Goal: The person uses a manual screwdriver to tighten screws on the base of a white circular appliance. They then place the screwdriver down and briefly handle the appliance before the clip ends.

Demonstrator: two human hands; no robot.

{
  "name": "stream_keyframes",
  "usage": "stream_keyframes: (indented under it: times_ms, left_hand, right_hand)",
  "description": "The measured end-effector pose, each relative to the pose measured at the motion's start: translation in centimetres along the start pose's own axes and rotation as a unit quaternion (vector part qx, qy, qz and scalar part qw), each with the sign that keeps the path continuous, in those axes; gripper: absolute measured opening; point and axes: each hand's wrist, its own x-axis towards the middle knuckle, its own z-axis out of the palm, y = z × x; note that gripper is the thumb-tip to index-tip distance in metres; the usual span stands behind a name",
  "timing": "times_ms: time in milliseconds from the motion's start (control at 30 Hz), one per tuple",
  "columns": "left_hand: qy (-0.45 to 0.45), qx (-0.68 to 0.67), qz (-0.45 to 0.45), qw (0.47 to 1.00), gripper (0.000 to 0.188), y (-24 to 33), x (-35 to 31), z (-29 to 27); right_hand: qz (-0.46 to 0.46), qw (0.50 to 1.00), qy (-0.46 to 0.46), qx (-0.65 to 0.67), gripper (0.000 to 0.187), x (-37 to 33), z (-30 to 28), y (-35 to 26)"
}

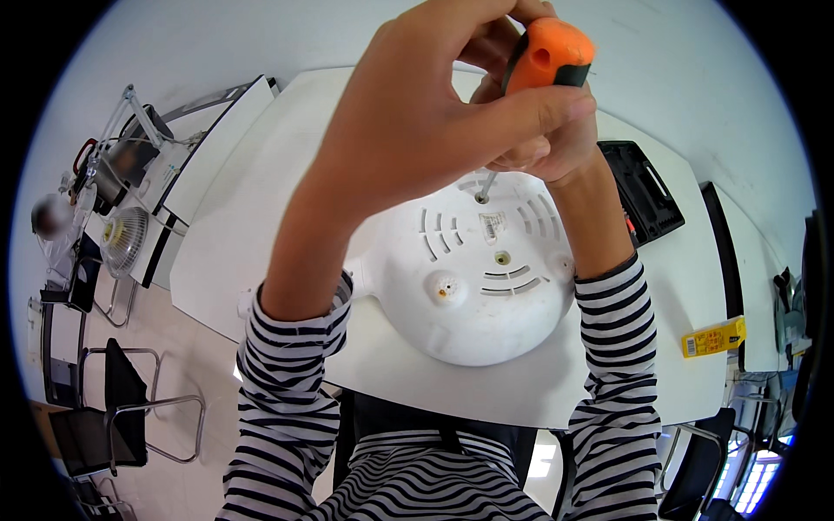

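A screwdriver (pixel 560 43) with an orange and black handle stands tilted over a white rounded plastic base (pixel 469 334). Its metal shaft runs down into a recessed screw hole near the far side of the base. My left hand (pixel 417 113) is closed about the handle, its thumb lying across the near side. Partly hidden behind it, my right hand (pixel 569 148) is also closed around the screwdriver, lower down. The base lies with vent slots, a small label (pixel 494 227) and another screw hole (pixel 502 258) facing up. Round feet with brownish marks show near its edge.
An open black tool case (pixel 643 187) lies right of the base on the white table (pixel 234 217). A yellow box (pixel 714 338) sits at the table's right edge. Leftward are a caged fan head (pixel 124 241) on another table and a black chair (pixel 126 391).
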Motion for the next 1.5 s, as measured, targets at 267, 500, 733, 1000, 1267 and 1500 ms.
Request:
stream_keyframes:
  times_ms: [267, 500, 733, 1000, 1267, 1500]
  left_hand:
    - [0.169, 0.122, -0.038, 0.977, 0.030, -0.3, -0.7, 1.4]
    - [0.123, 0.142, -0.039, 0.981, 0.030, 0.6, -0.5, 3.1]
    - [0.071, 0.139, 0.037, 0.987, 0.032, -0.4, -2.6, 0.9]
    - [-0.012, 0.158, -0.257, 0.953, 0.039, 3.3, -12.2, -1.4]
    - [-0.048, 0.194, -0.432, 0.879, 0.035, 5.0, -20.4, -0.1]
    - [-0.034, 0.287, -0.381, 0.878, 0.035, 4.6, -21.5, 0.7]
  right_hand:
    - [-0.124, 0.863, 0.352, -0.340, 0.058, 0.8, 6.8, 1.7]
    - [-0.233, 0.856, 0.338, -0.315, 0.050, -0.4, 6.6, 0.7]
    - [-0.101, 0.938, 0.256, -0.212, 0.058, 0.7, 7.0, -1.6]
    - [-0.162, 0.943, 0.257, -0.137, 0.050, 1.2, 4.3, -3.8]
    - [-0.026, 0.993, -0.112, -0.009, 0.058, 2.8, 0.2, -4.8]
    - [0.035, 0.989, -0.143, -0.008, 0.057, 3.8, 0.9, -4.7]
